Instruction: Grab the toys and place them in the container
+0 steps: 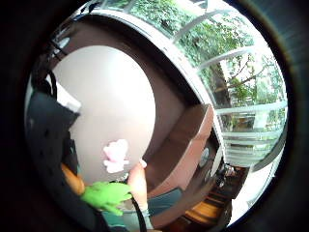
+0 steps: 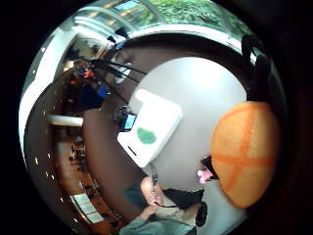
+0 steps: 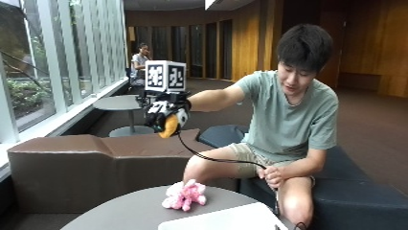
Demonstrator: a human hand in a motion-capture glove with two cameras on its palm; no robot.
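Orange toy (image 3: 169, 125) gripped in raised right hand (image 3: 164, 113)

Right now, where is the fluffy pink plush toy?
In the outside view, the fluffy pink plush toy lies on the round grey table, near the white container, below the raised gloved right hand gripping an orange toy.

No readable txt, labels, brand names, nos. or signs anywhere in these views; nothing legible on toys, container, surface or clothing.
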